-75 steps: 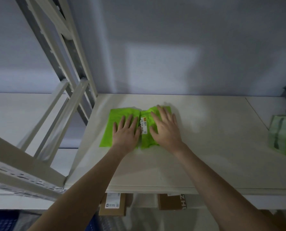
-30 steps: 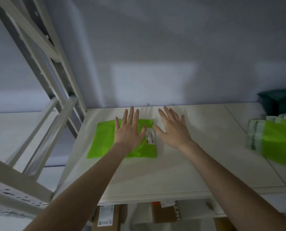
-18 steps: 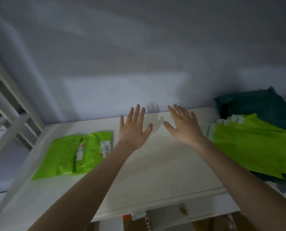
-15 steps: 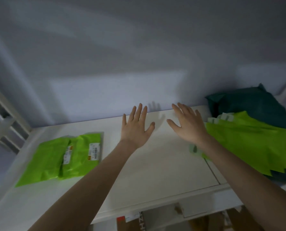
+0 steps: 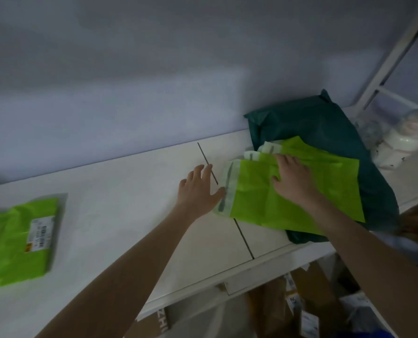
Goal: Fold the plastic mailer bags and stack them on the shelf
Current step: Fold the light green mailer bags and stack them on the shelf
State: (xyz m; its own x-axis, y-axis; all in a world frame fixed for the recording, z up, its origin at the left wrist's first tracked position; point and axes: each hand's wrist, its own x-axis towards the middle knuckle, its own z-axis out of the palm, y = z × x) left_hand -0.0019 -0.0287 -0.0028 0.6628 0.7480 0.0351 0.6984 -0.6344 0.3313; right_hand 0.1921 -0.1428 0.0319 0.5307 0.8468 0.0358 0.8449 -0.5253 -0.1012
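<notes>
Resting flat with fingers spread wide, the right hand [image 5: 293,184] now lies on the top green mailer [image 5: 264,191] of the unfolded pile at 2 o'clock; half a second ago it hovered short of it. The left hand [image 5: 198,189], also spread and holding nothing, sits at the pile's left edge, thumb touching the mailer's pale flap. The folded mailer [image 5: 17,240] lies on the shelf [image 5: 120,191] at 8 o'clock, well apart. A dark teal bag [image 5: 325,128] underlies the pile.

Left hand [image 5: 198,189]: you held it flat, fingers straight and spread, palm down | Right hand [image 5: 294,181]: you laid it flat too, fingers straight, palm down | Arms: you stretched both out forward, bare.
</notes>
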